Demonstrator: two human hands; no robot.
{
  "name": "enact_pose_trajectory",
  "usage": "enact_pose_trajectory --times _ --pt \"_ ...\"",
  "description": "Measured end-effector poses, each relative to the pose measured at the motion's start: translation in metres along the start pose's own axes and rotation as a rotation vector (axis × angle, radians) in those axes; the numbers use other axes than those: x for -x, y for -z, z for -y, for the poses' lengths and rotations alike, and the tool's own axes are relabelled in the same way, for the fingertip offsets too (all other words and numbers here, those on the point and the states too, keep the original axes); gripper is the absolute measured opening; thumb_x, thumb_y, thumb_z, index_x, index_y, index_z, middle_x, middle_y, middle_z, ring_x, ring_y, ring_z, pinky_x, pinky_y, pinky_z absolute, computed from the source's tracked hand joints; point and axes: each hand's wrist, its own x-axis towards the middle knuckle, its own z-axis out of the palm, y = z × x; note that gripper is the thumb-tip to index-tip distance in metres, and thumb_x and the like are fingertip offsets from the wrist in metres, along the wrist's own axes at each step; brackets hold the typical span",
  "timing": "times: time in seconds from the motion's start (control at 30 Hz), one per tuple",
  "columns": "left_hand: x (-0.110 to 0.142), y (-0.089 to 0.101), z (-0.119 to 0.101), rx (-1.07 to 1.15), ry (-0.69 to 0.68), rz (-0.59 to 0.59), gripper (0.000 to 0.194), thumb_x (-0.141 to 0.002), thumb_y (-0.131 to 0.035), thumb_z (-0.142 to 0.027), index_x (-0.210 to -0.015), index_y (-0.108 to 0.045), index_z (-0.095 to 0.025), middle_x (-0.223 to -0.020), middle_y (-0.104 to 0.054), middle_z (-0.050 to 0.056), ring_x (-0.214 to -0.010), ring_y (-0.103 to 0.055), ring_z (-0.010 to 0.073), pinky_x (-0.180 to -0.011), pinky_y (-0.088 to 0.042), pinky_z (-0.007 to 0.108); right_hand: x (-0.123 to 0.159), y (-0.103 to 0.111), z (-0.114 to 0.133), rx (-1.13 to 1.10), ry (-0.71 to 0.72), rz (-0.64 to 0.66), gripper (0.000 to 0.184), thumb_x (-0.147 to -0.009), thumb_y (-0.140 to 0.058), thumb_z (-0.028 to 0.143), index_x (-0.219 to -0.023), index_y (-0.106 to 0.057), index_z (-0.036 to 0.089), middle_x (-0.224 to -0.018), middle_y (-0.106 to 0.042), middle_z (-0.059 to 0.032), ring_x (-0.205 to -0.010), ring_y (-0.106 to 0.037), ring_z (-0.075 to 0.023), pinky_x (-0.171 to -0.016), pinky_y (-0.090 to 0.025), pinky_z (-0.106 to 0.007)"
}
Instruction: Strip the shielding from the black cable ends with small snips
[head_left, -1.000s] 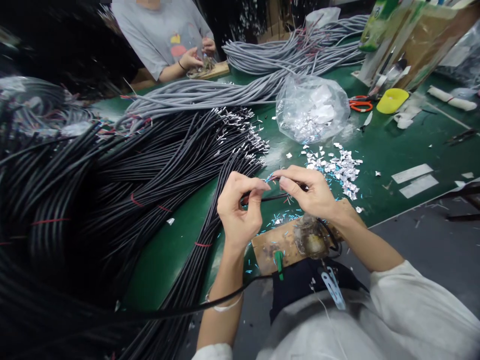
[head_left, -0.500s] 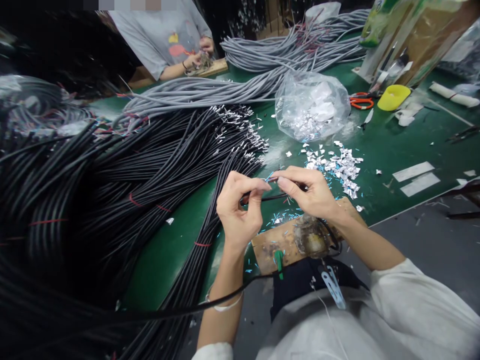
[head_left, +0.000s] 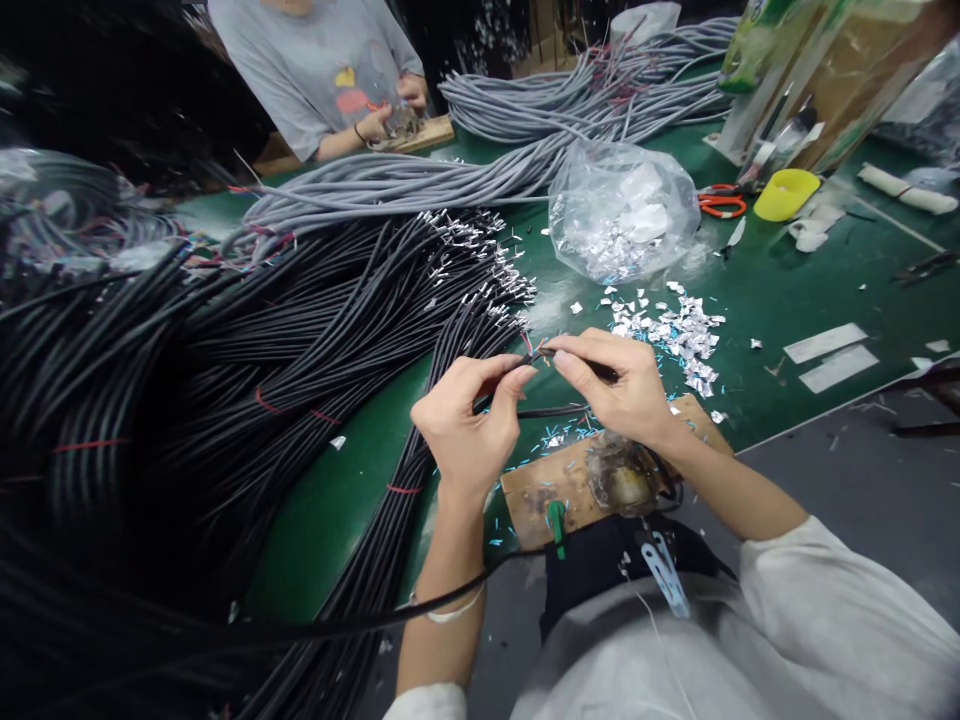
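Observation:
My left hand is closed in a pinch on the end of a black cable, which runs down past my wrist and off to the lower left. My right hand pinches the same cable end from the right, its fingertips meeting the left hand's above the green table. Thin coloured wires show between the fingertips. Just below my hands lies a worn wooden board with a green clip on it.
A big heap of black cables with foil-wrapped ends fills the left. Grey cables lie behind. A clear bag of foil scraps, loose foil bits, orange scissors and a yellow dish sit right. Another person works opposite.
My left hand has slid a little left and down along the cable. The right hand stays pinched at the cable end. The person opposite keeps working with both hands.

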Motion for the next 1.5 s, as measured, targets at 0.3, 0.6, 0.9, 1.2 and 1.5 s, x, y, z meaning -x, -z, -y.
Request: enact_pose_trajectory --times 0.3,0.6,0.9,1.2,1.5 --pt "-0.001 0.000 -0.002 0.147 0.124 0.138 0.017 -0.084 -0.058 -0.026 -0.074 -0.067 -0.016 -0.061 -0.062 0.000 -0.051 -0.055 0.0073 -0.046 -0.041 0.018 0.000 0.004 0.002 0.032 0.003 0.009 0.021 -0.085 -0.056 0.027 -0.093 -0.073 0.017 -0.080 -0.071 -0.0041 -0.067 -0.060 -0.0115 -0.066 -0.047 -0.027" --pt "-0.002 0.000 -0.006 0.118 0.093 0.090 0.012 -0.081 -0.062 -0.024 -0.073 -0.068 -0.016 -0.063 -0.063 -0.001 -0.052 -0.054 0.0071 -0.047 -0.042 0.018 0.001 0.004 0.000 0.032 0.030 -0.002 0.020 -0.084 -0.058 0.026 -0.095 -0.072 0.016 -0.081 -0.071 -0.0036 -0.067 -0.059 -0.0110 -0.064 -0.047 -0.026" --pt "-0.002 0.001 -0.004 0.140 0.127 0.162 0.021 -0.086 -0.056 -0.029 -0.071 -0.065 -0.016 -0.057 -0.055 -0.002 -0.049 -0.047 0.0062 -0.046 -0.036 0.019 0.001 0.004 0.001 0.078 0.045 -0.008 0.020 -0.085 -0.057 0.027 -0.095 -0.072 0.018 -0.083 -0.071 -0.0036 -0.067 -0.060 -0.0115 -0.065 -0.047 -0.027" --pt "-0.007 0.003 -0.001 0.425 0.354 0.307 0.033 -0.084 -0.057 -0.040 -0.063 -0.061 -0.016 -0.049 -0.045 -0.003 -0.042 -0.038 0.0053 -0.038 -0.029 0.020 -0.001 0.006 0.001 -0.040 -0.024 -0.015 0.016 -0.083 -0.061 0.030 -0.090 -0.069 0.019 -0.079 -0.067 -0.0016 -0.065 -0.057 -0.0105 -0.059 -0.043 -0.026" --pt "0.000 -0.007 -0.002 0.195 0.124 0.167 0.008 -0.075 -0.069 -0.024 -0.073 -0.068 -0.017 -0.066 -0.064 -0.001 -0.058 -0.056 0.0078 -0.053 -0.044 0.019 -0.005 0.002 -0.007 -0.290 -0.174 -0.039 0.025 -0.070 -0.074 0.037 -0.068 -0.061 0.017 -0.067 -0.054 0.0022 -0.058 -0.044 -0.0068 -0.050 -0.032 -0.023"
